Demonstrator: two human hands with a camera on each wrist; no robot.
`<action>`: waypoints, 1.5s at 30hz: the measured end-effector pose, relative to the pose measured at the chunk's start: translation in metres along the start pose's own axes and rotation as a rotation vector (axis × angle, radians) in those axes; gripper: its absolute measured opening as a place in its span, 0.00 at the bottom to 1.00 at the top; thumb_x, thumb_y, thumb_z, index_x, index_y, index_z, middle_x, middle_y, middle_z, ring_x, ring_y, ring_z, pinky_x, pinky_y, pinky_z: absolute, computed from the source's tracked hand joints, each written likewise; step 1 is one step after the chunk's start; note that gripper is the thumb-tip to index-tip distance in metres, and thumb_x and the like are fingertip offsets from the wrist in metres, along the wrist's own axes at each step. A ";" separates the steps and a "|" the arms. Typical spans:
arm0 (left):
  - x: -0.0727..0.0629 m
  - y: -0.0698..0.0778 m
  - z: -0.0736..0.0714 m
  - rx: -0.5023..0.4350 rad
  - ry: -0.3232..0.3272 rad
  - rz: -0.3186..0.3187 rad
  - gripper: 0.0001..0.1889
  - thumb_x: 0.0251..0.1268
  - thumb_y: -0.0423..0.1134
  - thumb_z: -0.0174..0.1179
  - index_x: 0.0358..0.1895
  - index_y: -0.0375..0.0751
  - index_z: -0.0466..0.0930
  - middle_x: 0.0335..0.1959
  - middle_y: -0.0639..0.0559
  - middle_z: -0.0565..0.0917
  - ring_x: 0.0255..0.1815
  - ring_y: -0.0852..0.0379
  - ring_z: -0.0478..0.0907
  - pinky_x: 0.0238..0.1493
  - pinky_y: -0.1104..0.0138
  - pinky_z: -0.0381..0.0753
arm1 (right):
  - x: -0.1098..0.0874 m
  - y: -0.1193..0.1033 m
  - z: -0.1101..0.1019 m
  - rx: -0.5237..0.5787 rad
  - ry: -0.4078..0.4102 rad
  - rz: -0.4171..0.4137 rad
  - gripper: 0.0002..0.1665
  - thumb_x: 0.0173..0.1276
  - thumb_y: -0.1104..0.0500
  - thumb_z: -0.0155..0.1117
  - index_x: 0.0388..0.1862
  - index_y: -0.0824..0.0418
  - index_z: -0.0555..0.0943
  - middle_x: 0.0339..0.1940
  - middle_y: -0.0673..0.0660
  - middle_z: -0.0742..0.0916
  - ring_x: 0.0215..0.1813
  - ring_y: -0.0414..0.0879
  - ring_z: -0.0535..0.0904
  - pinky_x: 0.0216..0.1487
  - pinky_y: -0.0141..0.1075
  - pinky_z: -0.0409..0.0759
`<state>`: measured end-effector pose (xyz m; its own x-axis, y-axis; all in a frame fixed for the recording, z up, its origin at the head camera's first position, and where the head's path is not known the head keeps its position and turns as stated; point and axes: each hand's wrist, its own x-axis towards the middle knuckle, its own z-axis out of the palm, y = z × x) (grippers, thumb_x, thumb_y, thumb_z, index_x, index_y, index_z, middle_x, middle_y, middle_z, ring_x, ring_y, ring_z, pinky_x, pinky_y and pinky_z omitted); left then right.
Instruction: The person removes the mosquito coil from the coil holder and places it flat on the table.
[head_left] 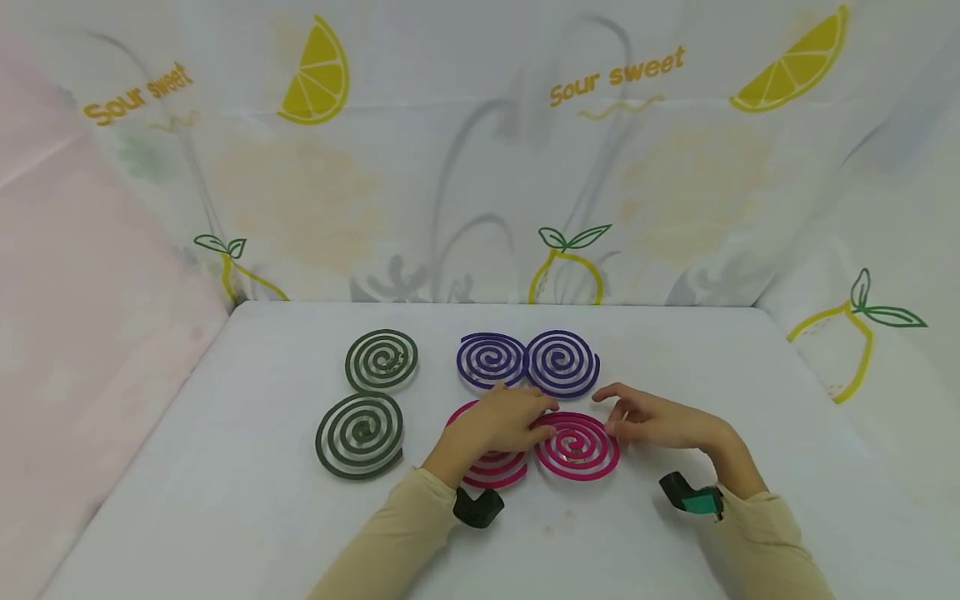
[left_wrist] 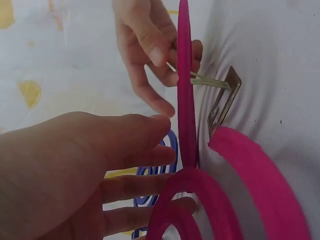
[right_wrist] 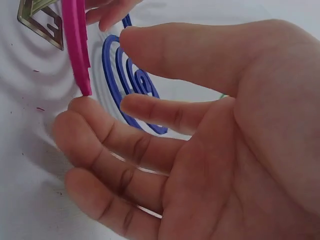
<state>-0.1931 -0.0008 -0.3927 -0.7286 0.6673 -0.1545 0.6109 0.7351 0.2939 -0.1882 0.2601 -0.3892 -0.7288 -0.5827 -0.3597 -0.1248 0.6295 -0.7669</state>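
A flat, round, bright pink swirl [head_left: 573, 446] with a metal stand [left_wrist: 233, 79] under it lies just beside another pink swirl [head_left: 492, 482].

You've got matt magenta spiral coils [left_wrist: 186, 115] and a dull-sheen metal angular stand [left_wrist: 233, 78].
Magenta edges look slightly rough. Dark-green spiral coils [head_left: 363, 429]: matt too. Backdrop is creased white lemon-print cloth [head_left: 480, 158]. Your beige sleeves [head_left: 416, 512] read as matt cloth; black wrist mounts [head_left: 478, 510], smooth plastic by look.

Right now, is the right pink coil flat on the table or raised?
Raised: the left wrist view shows the coil edge-on, apart from the table, with a metal piece between.
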 end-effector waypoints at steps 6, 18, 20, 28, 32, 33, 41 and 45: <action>-0.001 0.003 0.001 0.002 -0.025 -0.048 0.24 0.65 0.54 0.55 0.63 0.54 0.72 0.60 0.56 0.77 0.64 0.58 0.72 0.68 0.48 0.64 | 0.004 0.003 0.005 0.003 -0.024 0.013 0.29 0.70 0.52 0.56 0.65 0.60 0.61 0.41 0.56 0.81 0.41 0.49 0.78 0.45 0.40 0.75; 0.000 -0.003 0.004 0.012 0.059 -0.128 0.20 0.66 0.54 0.55 0.58 0.54 0.76 0.54 0.55 0.80 0.58 0.55 0.75 0.64 0.48 0.65 | 0.009 0.006 0.008 0.025 -0.004 -0.065 0.25 0.70 0.55 0.57 0.63 0.58 0.64 0.43 0.59 0.78 0.40 0.47 0.81 0.43 0.34 0.78; 0.000 -0.001 0.003 0.005 0.076 -0.132 0.20 0.66 0.53 0.55 0.57 0.53 0.77 0.52 0.55 0.81 0.56 0.56 0.76 0.62 0.50 0.67 | 0.008 0.005 0.006 0.045 0.014 -0.064 0.25 0.70 0.55 0.57 0.63 0.57 0.65 0.44 0.60 0.77 0.39 0.47 0.82 0.43 0.34 0.79; -0.001 0.009 0.002 -0.001 0.124 -0.159 0.19 0.65 0.51 0.56 0.56 0.50 0.78 0.46 0.56 0.85 0.49 0.58 0.80 0.57 0.53 0.68 | 0.011 0.010 0.008 0.072 0.046 -0.098 0.24 0.70 0.57 0.57 0.63 0.55 0.66 0.46 0.62 0.76 0.37 0.47 0.82 0.43 0.34 0.79; -0.002 0.010 0.004 -0.020 0.141 -0.173 0.19 0.65 0.51 0.57 0.57 0.49 0.75 0.40 0.57 0.86 0.46 0.59 0.81 0.60 0.51 0.66 | 0.014 0.010 0.010 0.078 0.063 -0.110 0.25 0.70 0.58 0.57 0.64 0.56 0.65 0.47 0.63 0.76 0.37 0.46 0.82 0.43 0.33 0.80; -0.002 0.010 0.004 -0.029 0.146 -0.173 0.19 0.65 0.51 0.57 0.56 0.49 0.75 0.37 0.57 0.85 0.44 0.59 0.81 0.60 0.52 0.67 | 0.014 0.010 0.010 0.078 0.069 -0.112 0.25 0.70 0.58 0.57 0.64 0.56 0.65 0.47 0.63 0.76 0.37 0.46 0.82 0.42 0.33 0.80; 0.000 0.010 0.007 -0.065 0.161 -0.158 0.18 0.66 0.48 0.57 0.56 0.51 0.77 0.33 0.59 0.84 0.38 0.60 0.79 0.53 0.57 0.70 | 0.012 0.011 0.012 0.092 0.097 -0.134 0.24 0.69 0.60 0.57 0.63 0.59 0.66 0.48 0.64 0.76 0.37 0.47 0.82 0.41 0.33 0.81; 0.000 0.007 0.004 -0.078 0.196 -0.155 0.16 0.66 0.46 0.57 0.55 0.51 0.79 0.32 0.58 0.85 0.34 0.61 0.78 0.48 0.61 0.72 | 0.015 0.010 0.010 0.081 0.100 -0.154 0.24 0.69 0.60 0.57 0.62 0.58 0.67 0.48 0.64 0.77 0.39 0.48 0.81 0.41 0.34 0.82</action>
<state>-0.1878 0.0050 -0.3943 -0.8623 0.5060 -0.0202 0.4671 0.8102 0.3543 -0.1936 0.2519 -0.4079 -0.7690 -0.6122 -0.1836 -0.1884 0.4917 -0.8502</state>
